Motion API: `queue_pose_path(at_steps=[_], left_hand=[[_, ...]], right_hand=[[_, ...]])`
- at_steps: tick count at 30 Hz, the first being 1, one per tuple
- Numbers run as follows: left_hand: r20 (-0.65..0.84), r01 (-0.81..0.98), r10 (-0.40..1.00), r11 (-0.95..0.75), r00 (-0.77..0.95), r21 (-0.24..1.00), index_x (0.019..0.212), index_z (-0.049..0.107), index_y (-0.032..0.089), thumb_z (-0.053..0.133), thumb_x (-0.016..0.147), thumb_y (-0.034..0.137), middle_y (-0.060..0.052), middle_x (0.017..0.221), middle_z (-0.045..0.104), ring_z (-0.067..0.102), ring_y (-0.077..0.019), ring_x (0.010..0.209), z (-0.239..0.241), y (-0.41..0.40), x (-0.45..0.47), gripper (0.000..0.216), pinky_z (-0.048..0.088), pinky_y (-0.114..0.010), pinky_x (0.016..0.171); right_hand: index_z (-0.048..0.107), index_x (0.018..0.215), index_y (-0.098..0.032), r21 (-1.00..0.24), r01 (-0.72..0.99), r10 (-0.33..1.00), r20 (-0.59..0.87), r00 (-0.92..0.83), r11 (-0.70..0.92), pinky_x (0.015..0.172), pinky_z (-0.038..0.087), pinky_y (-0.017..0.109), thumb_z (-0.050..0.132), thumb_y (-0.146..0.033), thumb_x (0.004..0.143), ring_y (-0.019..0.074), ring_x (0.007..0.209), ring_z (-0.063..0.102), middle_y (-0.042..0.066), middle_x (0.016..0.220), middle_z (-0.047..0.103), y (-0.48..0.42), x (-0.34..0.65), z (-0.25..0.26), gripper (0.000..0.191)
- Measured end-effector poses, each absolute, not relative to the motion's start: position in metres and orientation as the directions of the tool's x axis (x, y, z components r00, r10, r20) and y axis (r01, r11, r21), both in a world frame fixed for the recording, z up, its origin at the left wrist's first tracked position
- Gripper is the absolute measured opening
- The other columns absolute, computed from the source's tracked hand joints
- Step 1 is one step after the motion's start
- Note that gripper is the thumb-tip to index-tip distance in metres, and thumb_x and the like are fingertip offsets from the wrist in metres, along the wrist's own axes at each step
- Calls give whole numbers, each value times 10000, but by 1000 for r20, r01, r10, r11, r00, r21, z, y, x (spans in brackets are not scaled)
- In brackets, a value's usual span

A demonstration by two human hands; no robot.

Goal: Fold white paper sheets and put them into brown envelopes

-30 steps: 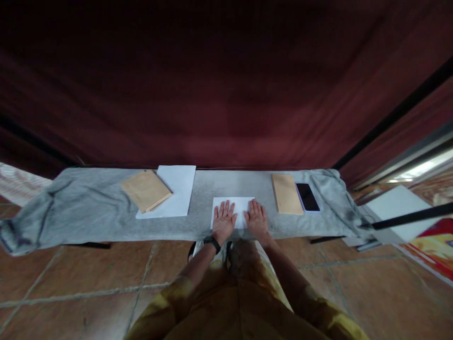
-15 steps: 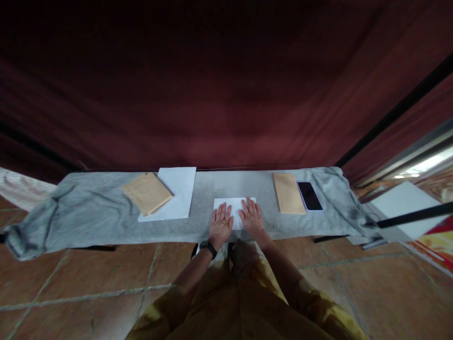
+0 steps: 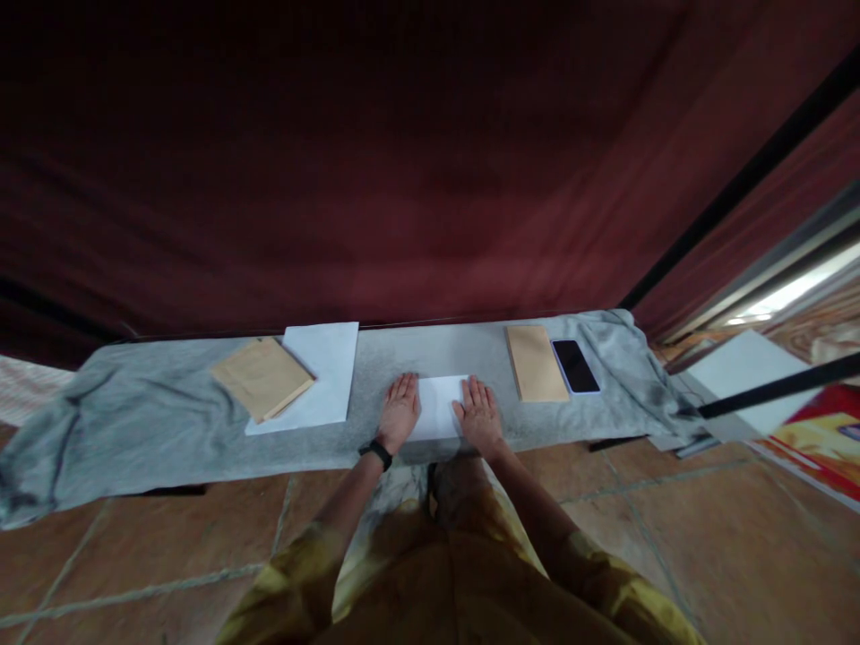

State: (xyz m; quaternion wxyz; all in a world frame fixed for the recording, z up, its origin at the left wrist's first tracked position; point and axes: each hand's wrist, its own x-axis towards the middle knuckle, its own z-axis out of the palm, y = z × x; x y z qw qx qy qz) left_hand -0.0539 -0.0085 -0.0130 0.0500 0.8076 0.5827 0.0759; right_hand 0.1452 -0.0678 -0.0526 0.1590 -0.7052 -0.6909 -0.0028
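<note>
A small white sheet of paper, which looks folded, lies on the grey cloth in front of me. My left hand rests flat at its left edge, fingers stretched forward and close together, a black band on the wrist. Flat on the right edge of the paper lies my right hand, its thumb a little apart from the fingers. Neither hand grips anything. The middle of the paper shows between them; its outer edges are partly hidden under the hands.
Brown envelopes lie over white paper sheets at left. To the right are a stack of brown envelopes and a phone. Grey cloth covers the narrow bench; a dark red curtain hangs behind it.
My left hand has slid left across the paper to its left edge, leaving the middle uncovered. My right hand stays on the right edge. The camera view has shifted slightly.
</note>
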Motion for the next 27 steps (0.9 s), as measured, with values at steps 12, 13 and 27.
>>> queue_pose_path(at_steps=[12,13,27], left_hand=[[-46,898,937,-317,347,303,1015,723,182,521,849,104,-92,1080,688,612,-228,1089,13,41,-53,273,459,-367,1032],[-46,893,938,-310,343,325,989,722,186,515,848,92,-80,1046,700,626,-217,1054,15,41,-53,267,473,-355,1010],[465,553,761,-649,453,522,919,675,218,502,989,330,-50,989,717,653,-211,1000,92,19,-79,217,475,-338,946]], right_hand=[[448,1501,-97,-358,934,979,193,73,1,1234,219,433,369,-313,1014,234,1469,364,135,1585,417,-69,150,-49,539],[437,1506,-92,-404,915,978,191,87,-3,1232,231,423,367,-293,1003,225,1467,368,134,1583,422,-69,152,-48,546],[758,940,-196,-966,218,922,208,325,141,958,501,388,608,-412,805,262,1009,659,81,1028,761,-29,205,24,296]])
